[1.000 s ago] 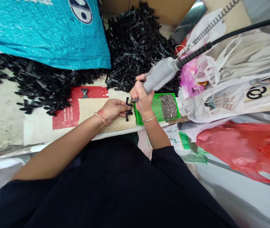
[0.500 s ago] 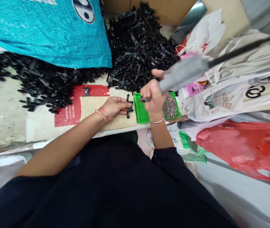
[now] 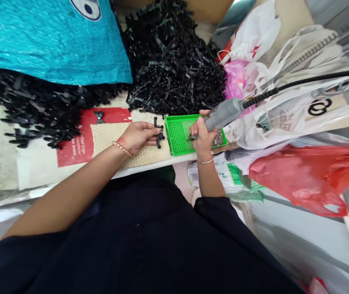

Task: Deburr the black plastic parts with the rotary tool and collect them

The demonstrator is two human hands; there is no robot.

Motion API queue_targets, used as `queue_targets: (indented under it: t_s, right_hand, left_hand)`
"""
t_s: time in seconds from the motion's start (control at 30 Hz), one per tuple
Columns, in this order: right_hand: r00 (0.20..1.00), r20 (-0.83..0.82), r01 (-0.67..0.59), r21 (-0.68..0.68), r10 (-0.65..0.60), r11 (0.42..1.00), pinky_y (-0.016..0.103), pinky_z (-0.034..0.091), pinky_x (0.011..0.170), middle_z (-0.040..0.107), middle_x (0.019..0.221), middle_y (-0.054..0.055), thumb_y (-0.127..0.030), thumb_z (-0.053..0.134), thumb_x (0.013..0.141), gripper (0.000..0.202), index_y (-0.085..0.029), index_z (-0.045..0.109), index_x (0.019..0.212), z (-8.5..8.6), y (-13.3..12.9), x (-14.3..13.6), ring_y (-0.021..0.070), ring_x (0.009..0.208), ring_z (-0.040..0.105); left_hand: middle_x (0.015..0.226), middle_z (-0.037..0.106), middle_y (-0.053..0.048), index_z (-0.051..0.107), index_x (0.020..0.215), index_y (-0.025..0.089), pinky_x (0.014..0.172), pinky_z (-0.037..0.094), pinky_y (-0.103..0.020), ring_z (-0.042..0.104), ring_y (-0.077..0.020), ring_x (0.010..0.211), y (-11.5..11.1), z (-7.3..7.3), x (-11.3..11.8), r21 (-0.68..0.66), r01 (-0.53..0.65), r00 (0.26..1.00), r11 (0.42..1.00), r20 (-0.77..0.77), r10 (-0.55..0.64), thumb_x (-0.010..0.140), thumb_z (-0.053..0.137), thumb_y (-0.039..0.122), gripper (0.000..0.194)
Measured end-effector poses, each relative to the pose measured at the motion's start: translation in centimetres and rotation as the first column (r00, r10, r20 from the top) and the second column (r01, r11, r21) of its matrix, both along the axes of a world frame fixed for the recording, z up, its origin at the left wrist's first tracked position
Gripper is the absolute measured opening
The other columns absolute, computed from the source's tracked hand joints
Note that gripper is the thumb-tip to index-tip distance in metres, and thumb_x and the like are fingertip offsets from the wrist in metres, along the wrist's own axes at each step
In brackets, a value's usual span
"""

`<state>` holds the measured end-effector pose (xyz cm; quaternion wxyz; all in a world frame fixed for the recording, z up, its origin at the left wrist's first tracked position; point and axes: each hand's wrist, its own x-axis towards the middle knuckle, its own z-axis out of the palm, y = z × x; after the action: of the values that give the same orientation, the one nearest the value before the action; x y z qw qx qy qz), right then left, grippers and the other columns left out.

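Observation:
My left hand (image 3: 140,138) pinches a black plastic part with jointed arms (image 3: 159,135) over the right end of a cream honeycomb-patterned mat (image 3: 108,141). Closed around a grey electric screwdriver (image 3: 227,113), my right hand (image 3: 203,136) is over a green perforated tray (image 3: 176,136). The screwdriver's tip points down and left into the tray. Small metal screws (image 3: 219,140) fill the tray's right end, partly hidden behind my right hand. Another black part (image 3: 99,116) lies alone on the red printed sheet (image 3: 81,141) beyond the mat.
A large heap of black parts (image 3: 174,61) rises behind the tray, and more (image 3: 39,106) spread leftward under a blue bag (image 3: 54,45). White plastic bags (image 3: 254,32) and a red bag (image 3: 309,175) crowd the right. The screwdriver's black cable (image 3: 309,79) runs off right.
My right hand has brought the screwdriver lower over the tray, and its cable has swung down. My left hand still pinches the black part. The whole view has shifted slightly.

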<state>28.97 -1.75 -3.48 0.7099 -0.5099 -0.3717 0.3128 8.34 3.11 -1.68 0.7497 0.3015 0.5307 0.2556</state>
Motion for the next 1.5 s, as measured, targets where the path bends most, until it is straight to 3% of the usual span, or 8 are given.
queue_targets:
  t_s: [0.33, 0.57, 0.73, 0.97, 1.2, 1.37, 1.5]
  right_hand:
    - [1.000, 0.012, 0.001, -0.041, -0.001, 0.999, 0.028, 0.033, 0.048, 0.038, 0.053, -0.014, -0.065, 0.084, 0.076, 0.050, -0.029, 0.064, 0.104, -0.5, 0.2, 0.2, 0.0088, 0.044, 0.040]
    - [0.998, -0.046, -0.033, 0.014, 0.033, 0.999, 0.027, 0.030, 0.048, 0.041, 0.053, -0.015, -0.059, 0.087, 0.076, 0.046, -0.029, 0.065, 0.102, -0.3, 0.2, 0.2, 0.0073, 0.042, 0.038]
    - [1.000, -0.023, -0.012, -0.046, 0.011, 0.999, 0.028, 0.030, 0.048, 0.041, 0.053, -0.015, -0.065, 0.086, 0.073, 0.050, -0.030, 0.064, 0.101, -0.1, 0.2, 0.1, 0.0074, 0.043, 0.036]
    - [0.997, -0.022, -0.072, 0.018, 0.073, 0.997, 0.025, 0.032, 0.048, 0.042, 0.053, -0.015, -0.058, 0.086, 0.081, 0.042, -0.030, 0.064, 0.104, -0.5, 0.0, 0.3, 0.0067, 0.043, 0.039]
    - [0.996, 0.057, -0.066, -0.034, 0.068, 0.997, 0.026, 0.038, 0.048, 0.045, 0.054, -0.013, -0.066, 0.083, 0.081, 0.047, -0.028, 0.062, 0.100, -0.9, -0.1, 0.3, 0.0082, 0.044, 0.043]
    - [0.992, 0.082, -0.101, 0.015, 0.099, 0.995, 0.025, 0.037, 0.047, 0.045, 0.055, -0.014, -0.061, 0.081, 0.086, 0.042, -0.029, 0.062, 0.104, -1.3, -0.3, 0.2, 0.0076, 0.044, 0.042]
    - [0.996, 0.081, -0.048, 0.024, 0.046, 0.999, 0.025, 0.036, 0.049, 0.041, 0.056, -0.014, -0.062, 0.080, 0.086, 0.043, -0.031, 0.064, 0.109, -0.3, -0.3, 0.3, 0.0081, 0.046, 0.041]
  left_hand:
    - [0.067, 0.073, -0.002, 0.069, 0.077, 0.010, 0.056, 0.061, -0.018, 0.070, -0.0097, 0.054, -0.2, 0.7, 0.3, -0.001, -0.026, 0.999, 1.000, -0.021, 0.026, 0.091, 0.077, -0.002, 0.020]
    - [0.069, 0.074, -0.004, 0.070, 0.077, 0.010, 0.062, 0.064, -0.021, 0.071, -0.0111, 0.058, -0.2, -0.2, 0.2, 0.023, -0.027, 1.000, 0.999, -0.014, 0.027, 0.088, 0.081, 0.001, 0.019]
    - [0.071, 0.075, -0.004, 0.070, 0.077, 0.010, 0.065, 0.065, -0.023, 0.071, -0.0112, 0.059, -0.2, -0.3, 0.1, 0.033, -0.019, 1.000, 0.999, -0.010, 0.019, 0.086, 0.086, 0.003, 0.019]
    - [0.070, 0.074, -0.003, 0.071, 0.077, 0.010, 0.061, 0.063, -0.022, 0.071, -0.0111, 0.059, -0.3, -0.1, 0.3, 0.032, -0.037, 0.999, 0.999, -0.027, 0.038, 0.089, 0.081, 0.000, 0.018]
    - [0.070, 0.074, -0.004, 0.071, 0.077, 0.010, 0.065, 0.064, -0.024, 0.071, -0.0114, 0.057, -0.3, 0.3, 0.3, 0.014, -0.031, 0.999, 0.999, -0.031, 0.032, 0.089, 0.081, 0.000, 0.019]
    - [0.068, 0.074, -0.004, 0.070, 0.077, 0.011, 0.062, 0.063, -0.022, 0.071, -0.0115, 0.056, -0.3, 0.5, 0.4, -0.003, -0.032, 0.999, 0.999, -0.035, 0.032, 0.091, 0.079, 0.000, 0.020]
    - [0.068, 0.074, -0.003, 0.070, 0.077, 0.011, 0.059, 0.061, -0.020, 0.070, -0.0109, 0.055, -0.3, 0.3, 0.4, 0.003, -0.022, 0.999, 1.000, -0.025, 0.022, 0.089, 0.083, 0.001, 0.020]
